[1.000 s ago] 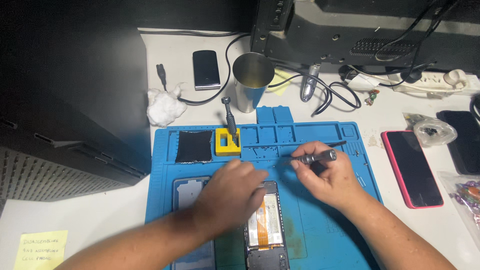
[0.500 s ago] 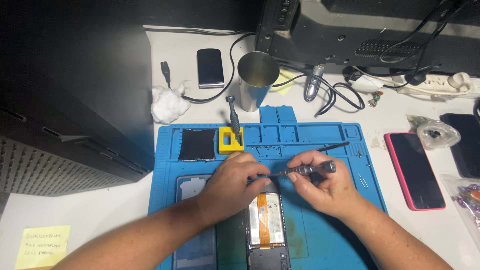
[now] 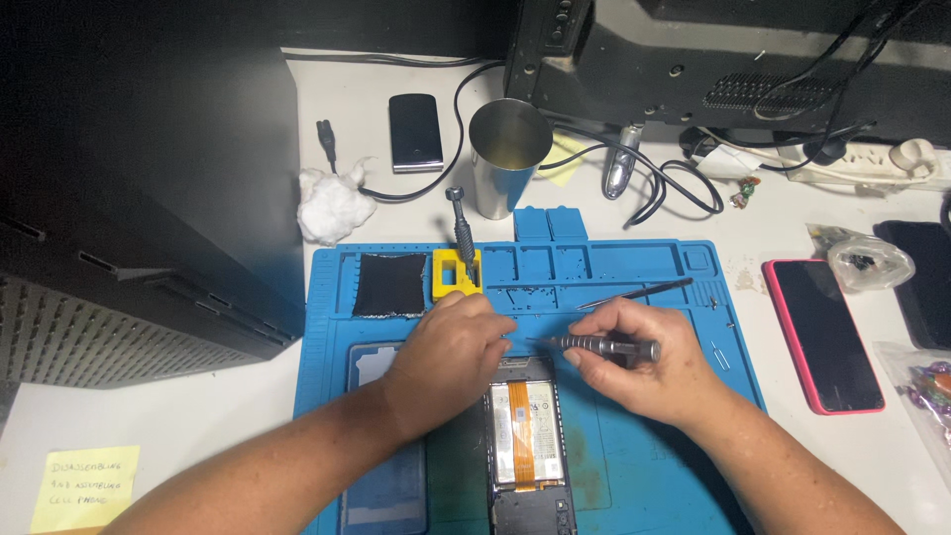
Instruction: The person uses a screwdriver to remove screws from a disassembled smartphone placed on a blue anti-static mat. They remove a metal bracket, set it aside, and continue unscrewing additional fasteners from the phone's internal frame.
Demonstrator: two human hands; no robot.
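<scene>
We have the opened phone (image 3: 523,436) lying back-up on the blue repair mat (image 3: 654,466), at six o'clock of the frame, its battery and orange flex cable bare. Our left hand (image 3: 446,357) rests curled over the phone's top edge at its eleven o'clock, fingers pressed down, seemingly to steady it. Our right hand (image 3: 649,362) pinches a grey precision screwdriver (image 3: 594,346) held nearly level, its tip pointing to nine o'clock toward the left fingertips, likely meeting a small screw we cannot make out. At twelve o'clock of the hands, a yellow block (image 3: 457,274) holds a second driver (image 3: 462,230) upright, handy to grab. The mat's shallow tray compartments (image 3: 565,267) look mostly bare; tweezers (image 3: 639,293) lie just below them. Behind stands a steel cup (image 3: 508,157), contents unclear.
</scene>
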